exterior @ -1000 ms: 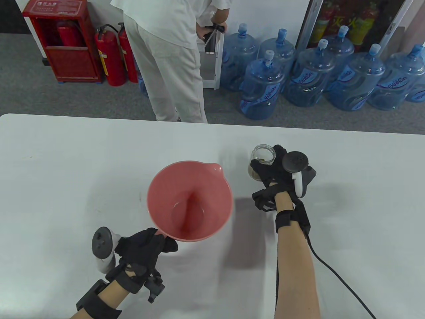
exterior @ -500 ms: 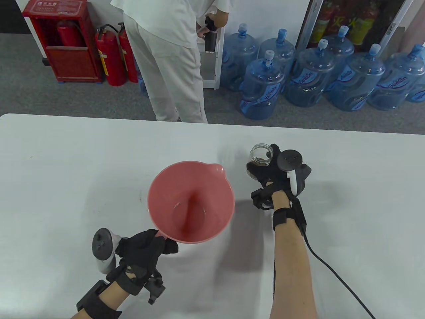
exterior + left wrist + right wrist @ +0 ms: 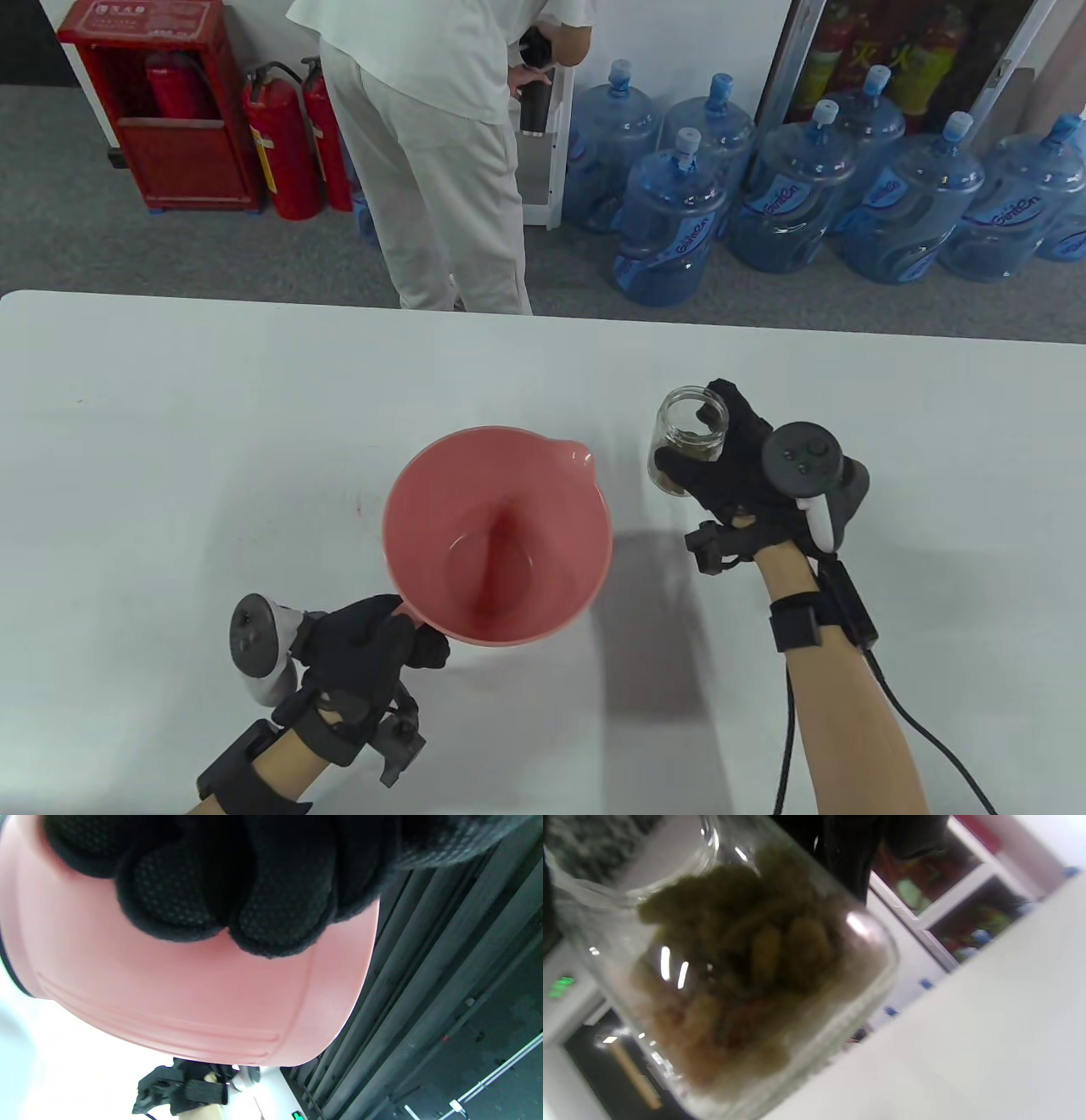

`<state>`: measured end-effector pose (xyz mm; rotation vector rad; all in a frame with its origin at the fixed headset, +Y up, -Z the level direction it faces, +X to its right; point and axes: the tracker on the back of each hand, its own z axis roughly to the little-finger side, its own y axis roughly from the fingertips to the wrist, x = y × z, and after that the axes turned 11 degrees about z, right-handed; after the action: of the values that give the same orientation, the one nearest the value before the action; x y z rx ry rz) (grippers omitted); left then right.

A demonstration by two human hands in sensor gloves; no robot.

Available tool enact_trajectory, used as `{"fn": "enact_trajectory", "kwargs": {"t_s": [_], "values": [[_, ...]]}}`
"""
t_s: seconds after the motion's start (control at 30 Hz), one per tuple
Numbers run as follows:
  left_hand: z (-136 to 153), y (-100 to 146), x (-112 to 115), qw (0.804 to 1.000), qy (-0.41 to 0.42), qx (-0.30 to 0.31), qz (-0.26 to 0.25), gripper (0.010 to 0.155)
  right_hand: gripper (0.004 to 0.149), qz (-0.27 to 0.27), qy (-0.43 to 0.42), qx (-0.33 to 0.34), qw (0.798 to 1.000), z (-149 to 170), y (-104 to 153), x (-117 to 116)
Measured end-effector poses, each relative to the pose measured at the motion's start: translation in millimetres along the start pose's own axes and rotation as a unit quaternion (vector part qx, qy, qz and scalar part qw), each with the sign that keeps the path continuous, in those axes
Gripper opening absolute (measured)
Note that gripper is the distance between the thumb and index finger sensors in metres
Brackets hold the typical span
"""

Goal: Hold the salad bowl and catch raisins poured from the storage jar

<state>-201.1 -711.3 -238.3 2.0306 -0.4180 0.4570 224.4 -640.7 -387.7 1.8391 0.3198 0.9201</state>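
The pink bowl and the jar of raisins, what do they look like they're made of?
The pink spouted salad bowl looks like moulded plastic with a satin finish: opaque, soft sheen, a moulded ridge near its base. The clear storage jar appears to be glossy glass: see-through, with sharp highlights, though clear plastic cannot be ruled out.

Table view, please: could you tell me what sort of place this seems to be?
Probably an office or lab utility area, not a kitchen: stored water-cooler bottles, red fire extinguishers beside a red extinguisher cabinet, grey carpet, and a plain white table.
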Motion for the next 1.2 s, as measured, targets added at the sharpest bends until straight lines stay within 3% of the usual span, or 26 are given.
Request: {"fn": "enact_trajectory", "kwargs": {"t_s": [0.2,0.43,0.57,0.67,0.73,0.83,1.03,1.2], "values": [[7.4,-0.2,4.8,0.999,0.031,-0.017,0.009,0.035,0.103,-0.001,0.004,0.106,0.994,-54.1,32.1,49.7],[12.7,0.5,6.4,0.999,0.044,-0.029,0.009,0.035,0.102,0.005,0.111,0.239,0.965,-116.2,63.4,69.5],[14.3,0.7,7.8,0.998,0.047,-0.033,0.013,0.035,0.103,-0.002,0.178,0.308,0.935,-146.8,74.3,65.6],[14.7,0.7,10.0,0.998,0.048,-0.035,0.017,0.035,0.103,-0.002,0.231,0.366,0.901,-167.7,81.6,57.6],[15.2,0.4,12.2,0.998,0.049,-0.036,0.024,0.035,0.103,0.012,0.275,0.411,0.869,-180.9,86.8,49.6],[16.1,0.0,14.2,0.998,0.049,-0.038,0.031,0.035,0.103,0.014,0.306,0.446,0.841,-192.5,89.7,36.6],[16.0,-0.1,17.1,0.996,0.070,-0.041,0.035,0.035,0.103,0.063,0.392,0.525,0.753,-205.7,95.6,13.8],[16.0,0.0,17.5,0.996,0.073,-0.041,0.037,0.035,0.103,0.055,0.395,0.535,0.745,-208.7,98.4,2.6]]}}
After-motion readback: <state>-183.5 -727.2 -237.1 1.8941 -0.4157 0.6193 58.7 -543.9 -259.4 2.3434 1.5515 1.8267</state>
